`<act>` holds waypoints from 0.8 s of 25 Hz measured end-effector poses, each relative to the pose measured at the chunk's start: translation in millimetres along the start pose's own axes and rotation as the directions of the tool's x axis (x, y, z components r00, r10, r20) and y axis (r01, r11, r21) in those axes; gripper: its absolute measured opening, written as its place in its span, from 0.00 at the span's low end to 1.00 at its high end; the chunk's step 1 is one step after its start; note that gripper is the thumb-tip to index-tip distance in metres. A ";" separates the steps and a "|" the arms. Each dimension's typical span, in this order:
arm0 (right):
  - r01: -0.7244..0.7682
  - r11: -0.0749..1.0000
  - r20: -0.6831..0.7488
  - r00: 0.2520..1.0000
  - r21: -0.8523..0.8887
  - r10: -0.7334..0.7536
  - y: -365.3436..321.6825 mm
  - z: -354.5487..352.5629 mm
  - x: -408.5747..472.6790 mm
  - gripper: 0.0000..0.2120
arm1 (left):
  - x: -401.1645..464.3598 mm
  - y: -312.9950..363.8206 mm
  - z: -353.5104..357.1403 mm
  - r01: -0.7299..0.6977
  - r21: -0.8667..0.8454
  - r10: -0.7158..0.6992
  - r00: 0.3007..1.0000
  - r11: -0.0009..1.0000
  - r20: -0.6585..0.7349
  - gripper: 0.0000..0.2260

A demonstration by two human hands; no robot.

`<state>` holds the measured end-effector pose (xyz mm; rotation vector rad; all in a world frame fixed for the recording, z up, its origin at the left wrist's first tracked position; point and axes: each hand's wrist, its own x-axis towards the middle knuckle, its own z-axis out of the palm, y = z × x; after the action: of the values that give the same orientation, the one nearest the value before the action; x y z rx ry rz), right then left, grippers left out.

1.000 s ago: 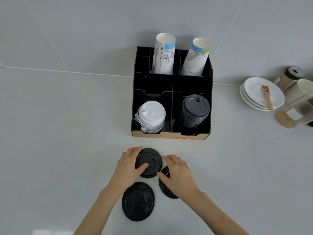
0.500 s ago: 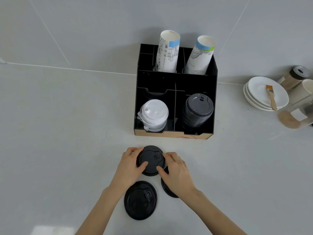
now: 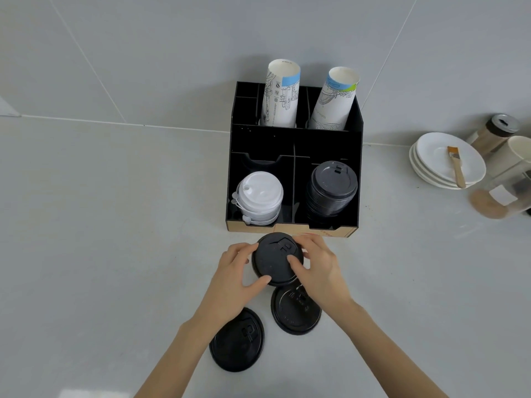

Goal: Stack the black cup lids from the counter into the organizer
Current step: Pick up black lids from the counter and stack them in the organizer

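We see both hands, left hand [image 3: 234, 278] and right hand [image 3: 319, 268], gripping one round black plastic cup lid [image 3: 276, 258] just before the black compartment organizer [image 3: 294, 139]. Two more black lids [image 3: 296, 313] lie flat on the grey counter [image 3: 100, 239] nearer us.

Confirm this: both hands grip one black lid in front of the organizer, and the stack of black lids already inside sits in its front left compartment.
Not quite. In the head view the black lid stack sits in the front right compartment of the organizer; white lids fill the left. Both the left hand and right hand do grip one black lid.

Organizer [image 3: 293, 228] front lip — low, open above
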<state>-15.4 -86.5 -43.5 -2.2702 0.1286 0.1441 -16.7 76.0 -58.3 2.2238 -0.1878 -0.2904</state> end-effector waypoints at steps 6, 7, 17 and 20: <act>0.045 0.998 -0.060 0.997 0.038 -0.043 -1.1 -24.6 7.7 0.12 | 0.8 17.0 5.0 -0.067 0.020 0.067 0.998 0.998 0.003 0.28; 0.048 0.998 -0.061 0.997 0.042 -0.045 -1.1 -26.9 8.4 0.12 | 1.7 20.0 6.0 -0.070 0.010 0.070 0.997 0.997 -0.019 0.28; 0.119 0.993 -0.122 0.985 -0.015 -0.120 -2.3 -56.8 19.1 0.11 | 21.9 48.1 14.0 -0.226 0.096 0.230 0.973 0.969 -0.029 0.35; 0.146 0.988 -0.138 0.979 -0.044 -0.150 -3.8 -70.3 26.4 0.11 | 33.9 60.1 15.2 -0.283 0.124 0.289 0.957 0.951 -0.026 0.35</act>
<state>15.5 -138.8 0.7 -2.3132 0.0310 -0.0942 9.7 19.5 -25.0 2.2809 -0.5102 -0.0721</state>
